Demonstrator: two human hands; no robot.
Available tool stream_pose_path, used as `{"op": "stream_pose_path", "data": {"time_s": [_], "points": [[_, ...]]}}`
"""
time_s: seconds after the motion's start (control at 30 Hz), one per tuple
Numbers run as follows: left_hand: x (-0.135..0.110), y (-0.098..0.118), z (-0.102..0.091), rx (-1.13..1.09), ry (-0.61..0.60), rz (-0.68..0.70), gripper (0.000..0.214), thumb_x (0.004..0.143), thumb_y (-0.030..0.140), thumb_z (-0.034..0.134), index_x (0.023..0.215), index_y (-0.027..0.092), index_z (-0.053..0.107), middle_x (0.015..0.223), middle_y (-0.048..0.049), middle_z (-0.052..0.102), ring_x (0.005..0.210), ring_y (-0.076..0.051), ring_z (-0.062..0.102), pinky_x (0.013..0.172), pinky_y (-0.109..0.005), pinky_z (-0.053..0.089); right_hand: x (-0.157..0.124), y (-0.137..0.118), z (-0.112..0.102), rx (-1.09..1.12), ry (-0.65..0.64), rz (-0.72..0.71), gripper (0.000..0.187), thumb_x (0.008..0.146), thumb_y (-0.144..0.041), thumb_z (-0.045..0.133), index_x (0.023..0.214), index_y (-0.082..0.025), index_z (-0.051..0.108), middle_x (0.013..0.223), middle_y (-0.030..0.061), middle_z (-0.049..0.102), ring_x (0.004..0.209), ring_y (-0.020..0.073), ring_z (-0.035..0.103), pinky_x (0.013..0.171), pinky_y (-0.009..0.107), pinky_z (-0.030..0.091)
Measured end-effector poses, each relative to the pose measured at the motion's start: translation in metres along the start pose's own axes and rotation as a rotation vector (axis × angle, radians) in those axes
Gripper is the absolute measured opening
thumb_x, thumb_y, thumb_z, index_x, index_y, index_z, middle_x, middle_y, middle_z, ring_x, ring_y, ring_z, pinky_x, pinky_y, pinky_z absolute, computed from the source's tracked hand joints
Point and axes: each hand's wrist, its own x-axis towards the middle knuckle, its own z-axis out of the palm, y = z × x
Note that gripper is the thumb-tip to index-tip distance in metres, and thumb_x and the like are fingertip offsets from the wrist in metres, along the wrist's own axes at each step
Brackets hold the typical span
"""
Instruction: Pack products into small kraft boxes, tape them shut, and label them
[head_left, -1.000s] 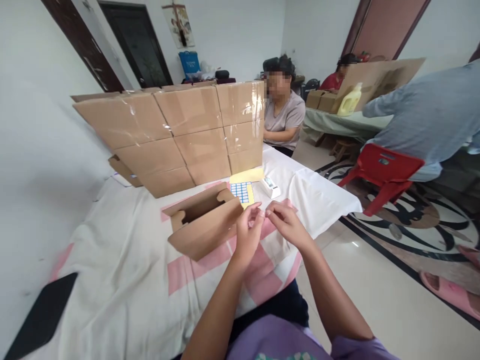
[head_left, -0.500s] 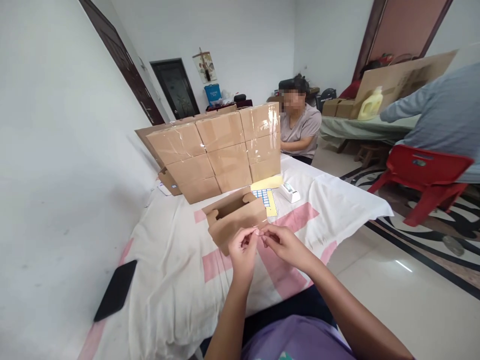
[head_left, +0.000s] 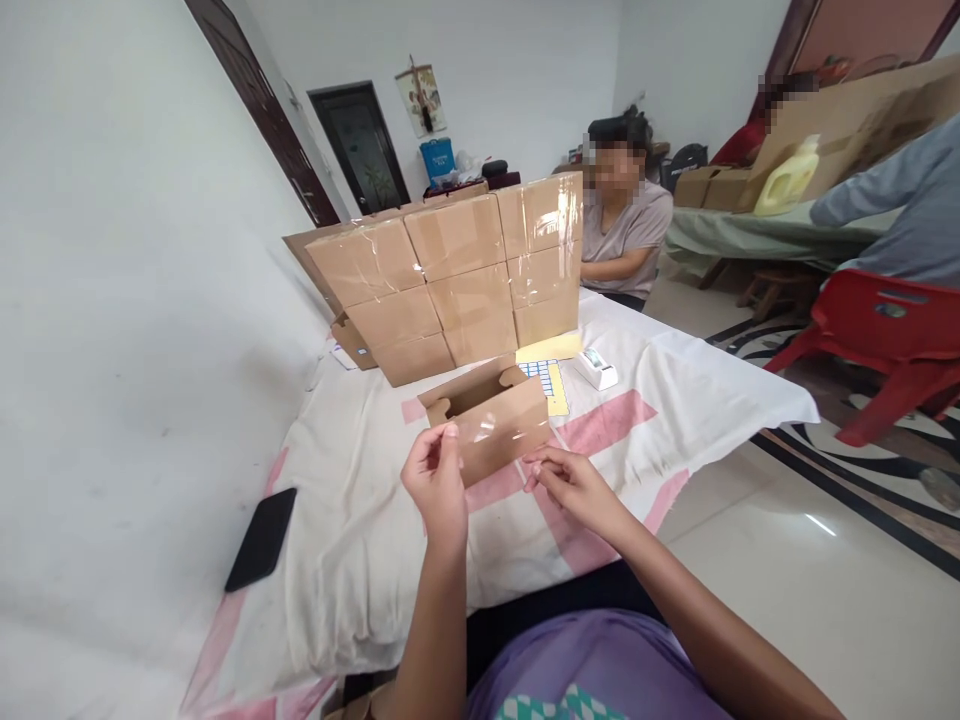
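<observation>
My left hand [head_left: 436, 482] pinches thumb against fingers in front of a brown cardboard box [head_left: 499, 440]. Clear plastic film [head_left: 487, 428], seen mainly by its glints, stretches from it toward my right hand [head_left: 571, 486]. The fingers of that hand are closed on the film's lower right side. Behind the hands, the box stands on the table with its top open and its corner flaps showing. Its inside is dark. How far the film reaches is hard to see.
A wall of taped cardboard boxes [head_left: 450, 280] rises behind. To the right lie a yellow sheet with blue-edged labels [head_left: 551, 385] and a small white device [head_left: 596, 368]. A black phone-like slab [head_left: 261, 540] lies left. A person [head_left: 626, 220] sits beyond the table.
My hands have moved apart, the left one leftward and up, and the clear film now spans between them. The view has shifted slightly.
</observation>
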Motion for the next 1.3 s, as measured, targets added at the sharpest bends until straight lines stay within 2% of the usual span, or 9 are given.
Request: {"op": "stream_pose_path", "data": {"time_s": [0.27,0.57,0.7,0.77,0.83,0.97,1.07,1.2,1.3], "points": [[-0.006,0.007,-0.002,-0.047,-0.039,-0.071,0.021,0.084,0.039,0.078,0.085,0.018,0.075,0.057,0.0065,0.052,0.051,-0.006,0.044,0.05,-0.02,0.037,0.024,-0.04,0.027,0.125,0.026,-0.153,0.041,0.091,-0.038,0.07,0.128,-0.021,0.064,0.087,0.0013,0.068,0.079,0.0158,0.064,0.072,0.03,0.049],[-0.003,0.005,-0.005,-0.181,-0.041,-0.19,0.027,0.075,0.04,0.086,0.079,0.017,0.074,0.06,0.0055,0.051,0.051,-0.004,0.041,0.049,-0.019,0.034,0.043,-0.038,0.046,0.142,0.16,-0.27,0.018,0.092,-0.036,0.07,0.085,-0.02,0.068,0.064,-0.0044,0.051,0.058,0.0108,0.047,0.055,0.025,0.039],[-0.002,0.004,-0.004,-0.245,-0.06,-0.274,0.028,0.076,0.041,0.086,0.078,0.016,0.071,0.06,0.0066,0.046,0.051,-0.003,0.037,0.05,-0.018,0.032,0.034,-0.028,0.046,-0.066,0.264,-0.639,0.005,0.094,-0.02,0.069,0.089,-0.022,0.07,0.068,-0.0022,0.061,0.057,0.0103,0.051,0.053,0.025,0.04],[-0.002,0.005,-0.003,-0.281,-0.07,-0.315,0.027,0.076,0.039,0.085,0.078,0.017,0.069,0.061,0.0077,0.043,0.051,-0.003,0.036,0.051,-0.018,0.031,0.03,-0.024,0.042,-0.22,0.294,-0.863,0.011,0.092,-0.013,0.069,0.086,-0.022,0.069,0.067,-0.002,0.063,0.055,0.0101,0.052,0.052,0.025,0.039],[-0.003,0.006,-0.002,-0.312,-0.074,-0.341,0.027,0.075,0.036,0.086,0.077,0.017,0.067,0.061,0.0084,0.04,0.051,-0.003,0.035,0.051,-0.018,0.031,0.029,-0.02,0.037,-0.339,0.278,-0.949,0.016,0.093,-0.013,0.067,0.08,-0.023,0.068,0.064,-0.0012,0.063,0.056,0.0112,0.054,0.053,0.026,0.04],[-0.005,0.012,-0.001,-0.337,-0.063,-0.354,0.026,0.074,0.033,0.086,0.074,0.017,0.065,0.059,0.009,0.039,0.05,-0.002,0.034,0.051,-0.018,0.03,0.029,-0.015,0.028,-0.38,0.145,-0.721,0.023,0.093,-0.028,0.069,0.07,-0.026,0.065,0.068,0.0027,0.066,0.059,0.0157,0.058,0.057,0.032,0.043],[-0.006,0.016,-0.002,-0.326,-0.04,-0.341,0.027,0.074,0.032,0.086,0.071,0.017,0.063,0.058,0.0091,0.037,0.049,-0.002,0.033,0.051,-0.018,0.029,0.027,-0.015,0.028,-0.262,0.174,-0.581,0.028,0.092,-0.037,0.069,0.067,-0.028,0.059,0.064,0.0035,0.064,0.056,0.0172,0.054,0.055,0.034,0.042],[-0.01,0.02,-0.002,-0.299,-0.022,-0.276,0.027,0.077,0.033,0.084,0.07,0.018,0.063,0.057,0.0091,0.037,0.049,-0.003,0.031,0.052,-0.019,0.03,0.023,-0.019,0.039,0.073,0.283,-0.48,0.031,0.089,-0.043,0.07,0.069,-0.027,0.053,0.059,-0.0002,0.054,0.057,0.0167,0.049,0.057,0.034,0.041],[-0.013,0.021,-0.001,-0.287,-0.011,-0.172,0.022,0.081,0.033,0.082,0.074,0.018,0.067,0.059,0.008,0.042,0.05,-0.003,0.033,0.053,-0.02,0.031,0.02,-0.026,0.049,0.439,0.261,-0.328,0.031,0.085,-0.037,0.077,0.073,-0.024,0.051,0.063,-0.0037,0.051,0.057,0.0121,0.044,0.056,0.028,0.035]]}}
